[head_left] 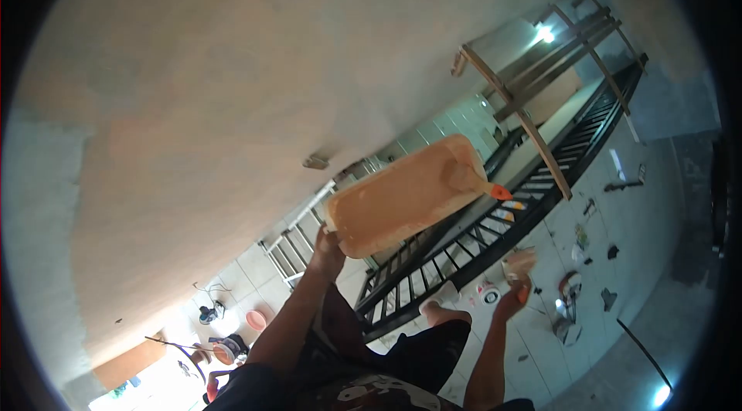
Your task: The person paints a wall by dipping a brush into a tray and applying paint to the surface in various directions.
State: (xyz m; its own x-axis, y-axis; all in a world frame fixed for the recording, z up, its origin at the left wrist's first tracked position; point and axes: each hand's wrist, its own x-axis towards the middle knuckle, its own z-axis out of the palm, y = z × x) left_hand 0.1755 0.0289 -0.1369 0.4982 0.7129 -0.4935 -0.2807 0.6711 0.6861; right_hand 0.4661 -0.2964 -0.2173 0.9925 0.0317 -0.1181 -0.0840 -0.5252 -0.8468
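Observation:
My left hand [329,255] grips the near-left end of a long tan plastic tray [402,198], its inside smeared with a tan paste. At the tray's far end lies a putty knife [475,179]; its orange-red handle tip sticks out over the rim. My right hand [513,300], lower and apart from the tray, is closed around the orange handle of a scraper [519,262]. Its wide blade looks coated in the same tan colour. Above the tray spreads a large wall surface [232,86], mostly covered in tan coating, with a greyer area at the left.
A black metal railing [495,237] runs diagonally beneath the tray. Wooden beams form a frame [533,133] at upper right. An aluminium ladder [297,249] stands at left. Far below, the tiled floor [556,368] holds scattered tools, a pink basin [256,320] and a fan-like object [207,314].

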